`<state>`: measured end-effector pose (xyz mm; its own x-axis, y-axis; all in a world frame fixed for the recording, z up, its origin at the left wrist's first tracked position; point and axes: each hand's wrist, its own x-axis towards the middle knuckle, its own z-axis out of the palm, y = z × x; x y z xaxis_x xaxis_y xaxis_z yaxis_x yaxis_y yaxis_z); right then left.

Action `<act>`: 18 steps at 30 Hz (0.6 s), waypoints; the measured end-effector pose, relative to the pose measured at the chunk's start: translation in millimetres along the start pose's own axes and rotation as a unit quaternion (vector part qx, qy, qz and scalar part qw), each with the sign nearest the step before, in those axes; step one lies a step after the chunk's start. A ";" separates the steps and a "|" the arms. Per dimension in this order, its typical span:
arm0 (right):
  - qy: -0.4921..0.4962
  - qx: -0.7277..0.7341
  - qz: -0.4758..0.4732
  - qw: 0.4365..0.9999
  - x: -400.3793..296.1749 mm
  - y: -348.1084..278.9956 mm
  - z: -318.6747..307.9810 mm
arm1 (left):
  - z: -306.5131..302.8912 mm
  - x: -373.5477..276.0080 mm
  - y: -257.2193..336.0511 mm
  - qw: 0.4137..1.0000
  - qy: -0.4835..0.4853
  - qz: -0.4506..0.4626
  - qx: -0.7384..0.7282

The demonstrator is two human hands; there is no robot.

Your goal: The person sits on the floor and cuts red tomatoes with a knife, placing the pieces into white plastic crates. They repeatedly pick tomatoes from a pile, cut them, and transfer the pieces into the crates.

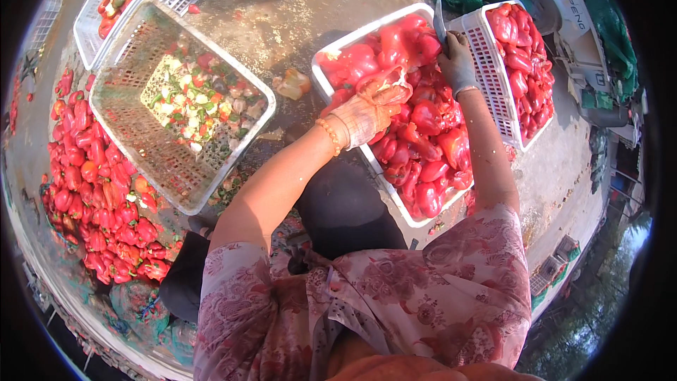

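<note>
My left hand [365,114], in a stained light glove, is over the white plastic crate [389,166] in front of me. Its fingers are closed around a red bell pepper [391,82] whose hollow, cut side faces away from me. In my right hand [459,66], which wears a greyish glove, a knife [439,21] points up and away, its blade over the crate's far right corner. Red bell peppers [428,116] fill this crate, many glossy and some visibly cut. The left hand's fingertips are partly hidden by the pepper.
To the left, a dirty white crate [116,90] holds cores, stems and seeds [195,98]. Beside it lies a heap of whole red peppers [95,180]. Another pepper-filled crate [489,79] stands at right, near a vehicle [566,5]. A pepper piece [292,83] lies on the seed-strewn ground.
</note>
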<state>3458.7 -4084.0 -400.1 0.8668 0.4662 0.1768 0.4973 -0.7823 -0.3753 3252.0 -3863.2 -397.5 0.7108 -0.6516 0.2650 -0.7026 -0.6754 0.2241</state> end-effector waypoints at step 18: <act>-0.110 -0.106 -0.004 0.988 -5.6 -42.6 -20.0 | 8.8 15.0 -19.0 0.966 -0.023 -0.256 0.008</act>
<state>3433.5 -4061.6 -366.9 0.8451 0.5336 -0.0319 0.5212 -0.8358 -0.1723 3276.3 -3863.1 -406.0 0.9663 -0.2448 0.0799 -0.2575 -0.9182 0.3009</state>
